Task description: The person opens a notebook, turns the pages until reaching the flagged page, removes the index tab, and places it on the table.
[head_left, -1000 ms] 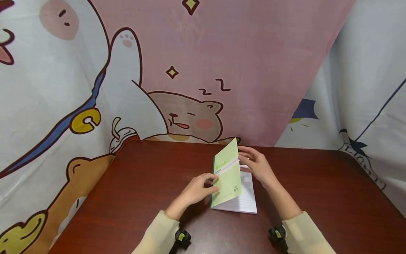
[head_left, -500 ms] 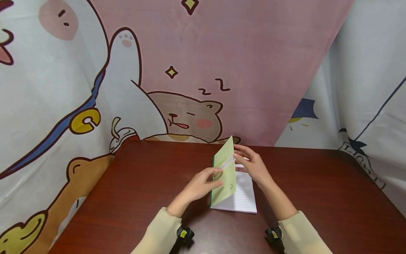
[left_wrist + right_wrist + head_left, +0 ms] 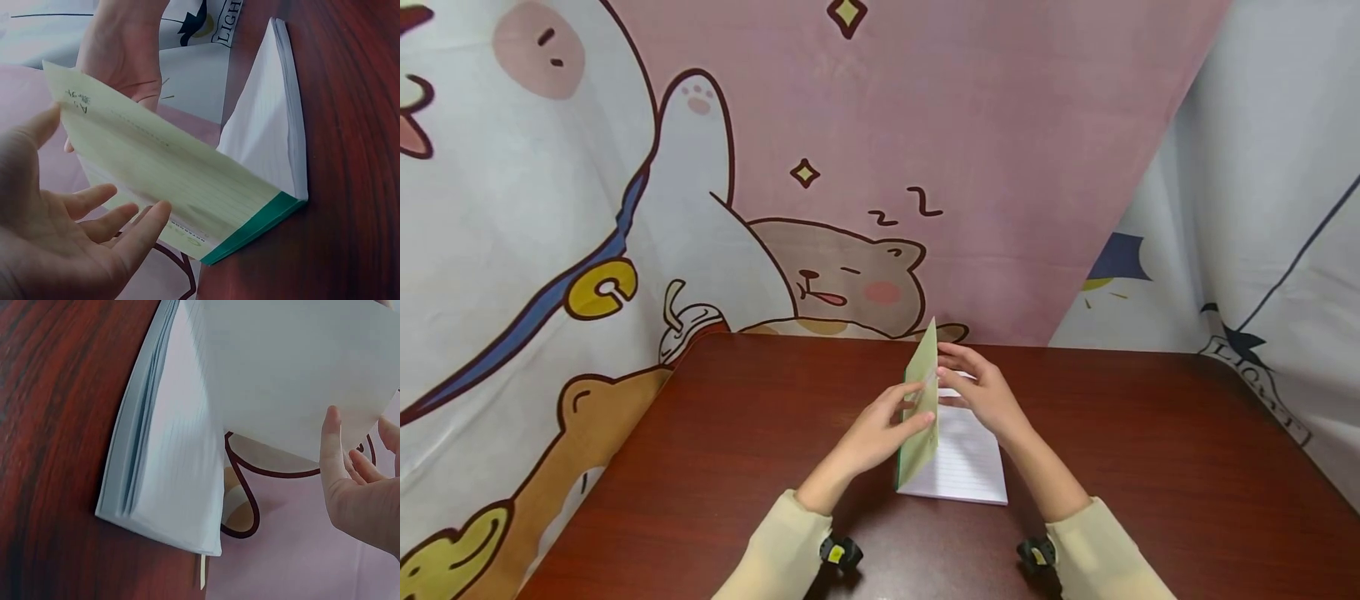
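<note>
A notebook (image 3: 966, 458) lies on the table, its pale green front cover (image 3: 919, 425) standing nearly upright over lined white pages (image 3: 181, 444). A green spine strip (image 3: 253, 228) shows in the left wrist view. My left hand (image 3: 872, 433) is at the cover's outer face, thumb near its free edge and fingers spread. On the inner side is my right hand (image 3: 985, 396), its fingertips at the free edge with no curled grip visible. The right wrist view shows that hand's fingers (image 3: 332, 434) extended against the cover's inner face. Part of the right hand is hidden behind the cover in the left wrist view.
The dark reddish-brown wooden table (image 3: 737, 433) extends around the notebook. A cartoon-printed cloth (image 3: 985, 167) hangs behind it and along both sides. A thin pale ribbon (image 3: 202, 572) sticks out from the notebook's end.
The cover has swung leftward, from leaning over the pages to nearly upright, exposing more of the lined page. My right hand has moved left with it, and my left hand slightly right and up.
</note>
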`<state>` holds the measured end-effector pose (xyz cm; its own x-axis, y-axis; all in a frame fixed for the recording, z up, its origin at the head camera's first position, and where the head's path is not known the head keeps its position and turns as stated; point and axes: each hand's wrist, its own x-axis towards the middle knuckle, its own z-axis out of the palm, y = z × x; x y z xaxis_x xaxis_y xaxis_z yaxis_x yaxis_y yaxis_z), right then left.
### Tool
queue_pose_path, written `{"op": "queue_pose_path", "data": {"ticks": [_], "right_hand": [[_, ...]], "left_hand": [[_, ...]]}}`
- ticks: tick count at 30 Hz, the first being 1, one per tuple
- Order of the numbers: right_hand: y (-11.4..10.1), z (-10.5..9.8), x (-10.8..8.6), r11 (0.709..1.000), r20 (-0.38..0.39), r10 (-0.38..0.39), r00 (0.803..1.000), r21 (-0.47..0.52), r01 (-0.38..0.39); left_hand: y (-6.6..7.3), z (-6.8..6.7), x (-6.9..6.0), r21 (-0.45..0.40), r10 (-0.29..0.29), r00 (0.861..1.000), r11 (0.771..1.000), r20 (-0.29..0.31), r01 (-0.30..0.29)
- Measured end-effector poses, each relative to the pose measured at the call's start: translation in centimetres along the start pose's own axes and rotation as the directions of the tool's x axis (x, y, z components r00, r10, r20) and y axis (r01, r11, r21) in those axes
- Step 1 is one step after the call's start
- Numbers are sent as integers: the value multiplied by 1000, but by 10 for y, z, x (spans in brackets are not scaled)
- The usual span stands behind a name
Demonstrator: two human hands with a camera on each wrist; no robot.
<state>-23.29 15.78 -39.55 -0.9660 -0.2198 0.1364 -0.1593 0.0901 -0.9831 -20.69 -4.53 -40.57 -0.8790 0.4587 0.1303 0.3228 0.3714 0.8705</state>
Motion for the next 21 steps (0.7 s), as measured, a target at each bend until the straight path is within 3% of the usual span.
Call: {"op": "queue_pose_path", "data": {"ticks": [8,21], "right_hand": [[-2,9,2,1000,11,-28,1000,8,28],[-3,9,3,998,10,-61,998,-22,61]], "left_hand": [[4,-1,-1,-22,-35,999,999,-40,34],[1,-10,-3,-28,-40,998,999,-43,38]]}}
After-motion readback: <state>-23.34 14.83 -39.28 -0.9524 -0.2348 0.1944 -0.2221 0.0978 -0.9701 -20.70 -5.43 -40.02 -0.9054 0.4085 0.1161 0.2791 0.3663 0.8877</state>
